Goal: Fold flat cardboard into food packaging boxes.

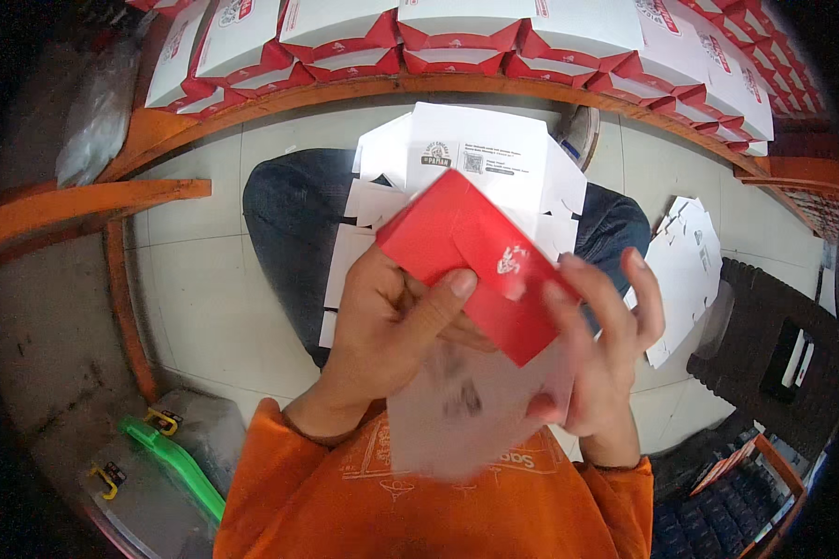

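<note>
My left hand (398, 321) grips a red folded cardboard piece (426, 244), thumb pressed on its front; the piece is tilted and bears a small white print. Below it a white panel (419, 426) with a dark print is blurred by motion; whether it joins the red piece cannot be told. At the right, my right hand (605, 349) is blurred too, fingers spread along the red edge and thumb over the white panel. How firmly it holds either is unclear. Behind my hands, flat white carton blanks (489, 133) with printing and slotted flaps lie across my crossed legs.
Assembled white-and-red cartons (461, 59) stand stacked along an orange wooden shelf (419, 85) ahead. More flat blanks (696, 244) lie on the tiled floor at right, beside a black plastic object (755, 321). A bright green strap or handle (175, 458) sits on grey bins at lower left.
</note>
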Demonstrator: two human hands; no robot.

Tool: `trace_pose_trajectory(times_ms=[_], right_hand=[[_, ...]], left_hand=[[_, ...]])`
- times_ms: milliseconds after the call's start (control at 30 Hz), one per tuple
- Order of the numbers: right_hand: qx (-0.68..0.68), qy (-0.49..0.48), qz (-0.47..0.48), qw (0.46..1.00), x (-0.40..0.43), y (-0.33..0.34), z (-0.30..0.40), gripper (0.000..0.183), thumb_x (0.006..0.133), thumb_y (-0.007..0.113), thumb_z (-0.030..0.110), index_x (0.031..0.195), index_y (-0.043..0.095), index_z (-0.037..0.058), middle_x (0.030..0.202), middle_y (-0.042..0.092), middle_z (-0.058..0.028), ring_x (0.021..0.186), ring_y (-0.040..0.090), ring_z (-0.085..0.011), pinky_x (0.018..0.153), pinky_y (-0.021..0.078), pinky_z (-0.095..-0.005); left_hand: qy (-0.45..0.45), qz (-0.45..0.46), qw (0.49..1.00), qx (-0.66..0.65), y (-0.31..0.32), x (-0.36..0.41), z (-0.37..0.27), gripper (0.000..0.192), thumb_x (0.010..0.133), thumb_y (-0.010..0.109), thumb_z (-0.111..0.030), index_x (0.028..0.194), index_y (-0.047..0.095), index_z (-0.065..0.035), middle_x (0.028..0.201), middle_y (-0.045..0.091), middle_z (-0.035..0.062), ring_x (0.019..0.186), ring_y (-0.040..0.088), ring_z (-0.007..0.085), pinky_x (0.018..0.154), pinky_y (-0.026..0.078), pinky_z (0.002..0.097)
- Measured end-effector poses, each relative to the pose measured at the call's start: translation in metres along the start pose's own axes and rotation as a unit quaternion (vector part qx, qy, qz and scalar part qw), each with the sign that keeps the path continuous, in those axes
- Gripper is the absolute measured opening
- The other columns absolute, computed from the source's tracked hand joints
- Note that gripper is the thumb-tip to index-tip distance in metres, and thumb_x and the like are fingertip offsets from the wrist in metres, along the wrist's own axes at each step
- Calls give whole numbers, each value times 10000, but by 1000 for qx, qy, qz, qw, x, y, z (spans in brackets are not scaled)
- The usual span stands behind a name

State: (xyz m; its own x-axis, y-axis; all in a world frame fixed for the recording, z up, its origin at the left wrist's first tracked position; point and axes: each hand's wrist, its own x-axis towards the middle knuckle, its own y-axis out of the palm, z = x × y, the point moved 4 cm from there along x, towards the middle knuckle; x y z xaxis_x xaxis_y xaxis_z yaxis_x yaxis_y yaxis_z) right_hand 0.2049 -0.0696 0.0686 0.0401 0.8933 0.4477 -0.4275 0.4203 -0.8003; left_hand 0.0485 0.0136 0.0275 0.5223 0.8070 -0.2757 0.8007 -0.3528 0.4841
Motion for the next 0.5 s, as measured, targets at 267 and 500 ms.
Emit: trace_pose_trajectory(times_ms=[267, 500], right_hand=[[73, -68, 127, 987, 3, 21, -9, 363, 706, 803, 214, 1004, 683, 45, 1187, 601, -131, 1148, 513, -402, 950, 397, -510], [315, 13, 148, 937, -3, 24, -41, 499, 682, 716, 162, 1161, 603, 78, 1213, 555, -184, 1183, 493, -377, 994, 385, -445]], left_hand=[[-49, -5, 998, 29, -4, -5, 45, 262, 952, 563, -122, 1168, 511, 17, 1057, 607, 86, 963, 615, 140, 788, 538, 273], [129, -1, 964, 232, -20, 24, 42, 277, 844, 675, -34, 1102, 584, 10, 1105, 613, 72, 995, 612, 183, 823, 504, 329]])
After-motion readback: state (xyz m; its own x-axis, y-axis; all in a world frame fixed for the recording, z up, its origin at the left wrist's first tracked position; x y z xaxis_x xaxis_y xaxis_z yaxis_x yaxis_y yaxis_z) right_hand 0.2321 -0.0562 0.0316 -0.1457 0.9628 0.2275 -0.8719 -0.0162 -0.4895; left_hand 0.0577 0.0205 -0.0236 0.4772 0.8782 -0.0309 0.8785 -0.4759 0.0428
